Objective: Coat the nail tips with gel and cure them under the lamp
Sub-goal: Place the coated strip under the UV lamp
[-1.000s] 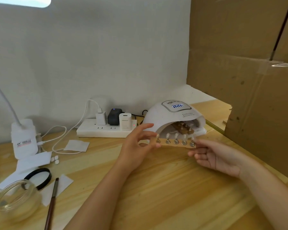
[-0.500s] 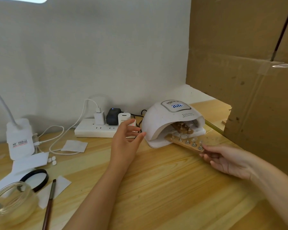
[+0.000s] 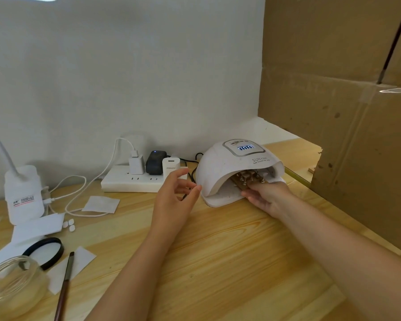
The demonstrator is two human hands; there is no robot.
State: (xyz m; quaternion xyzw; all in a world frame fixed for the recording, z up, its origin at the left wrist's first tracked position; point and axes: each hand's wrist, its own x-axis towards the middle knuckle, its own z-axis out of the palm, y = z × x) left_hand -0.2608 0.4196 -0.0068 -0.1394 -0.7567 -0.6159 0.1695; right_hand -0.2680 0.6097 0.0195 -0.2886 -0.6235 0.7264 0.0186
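Right hand (image 3: 267, 196) grips the near end of a wooden strip (image 3: 242, 184) that carries nail tips on small metal stands, its fingers curled round the strip at the mouth of the curing lamp (image 3: 227, 167). Most of the strip lies inside the lamp's opening, beside a second wooden holder (image 3: 249, 176) with stands deeper within; the individual tips are too small to tell apart. Left hand (image 3: 175, 195) hovers just left of the lamp, holding nothing, fingers loosely spread and slightly bent, thumb tip close to the lamp's white shell without clear contact.

Lamp: white dome, lit blue digits on its top display (image 3: 245, 147), standing toward the back right of the wooden table (image 3: 218, 262), close to a cardboard wall (image 3: 357, 112) along the right edge.

Back edge, left of the lamp: white power strip (image 3: 130, 181) with a white plug and cable, a black adapter (image 3: 155, 162) showing a small blue light, and a white charger (image 3: 170, 166).

Left edge: base of a white desk lamp (image 3: 23, 193), with paper squares (image 3: 101, 204) and three small white pieces (image 3: 68, 225) near it.

Front left corner: clear glass jar (image 3: 12, 286), black ring-shaped lid (image 3: 45, 251) lying on paper, and a brown-handled brush (image 3: 65, 283) resting beside the jar, bristles pointing toward the back.
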